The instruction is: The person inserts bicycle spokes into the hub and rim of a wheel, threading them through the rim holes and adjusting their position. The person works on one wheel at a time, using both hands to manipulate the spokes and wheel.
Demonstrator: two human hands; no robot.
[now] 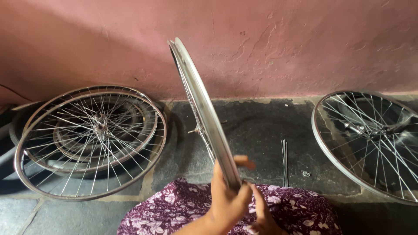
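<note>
You hold a bare wheel upright on edge in front of you, its rim seen almost edge-on and leaning a little to the left at the top. Your left hand is closed around the lower part of the rim, thumb up over the metal. Your right hand sits just beside it, low against the rim's bottom; its fingers curl toward the rim, but you cannot tell whether they truly grip it. Both hands rest over your lap, covered in purple flowered cloth. The wheel's axle pokes out to the left at mid-height.

On the stone floor to your left, two spoked wheels lie stacked over a black tyre, near the pink wall. To your right another spoked wheel lies flat, partly cut off by the frame. Between it and your wheel, a thin bundle of loose spokes lies on the floor, with a few small bits beside it.
</note>
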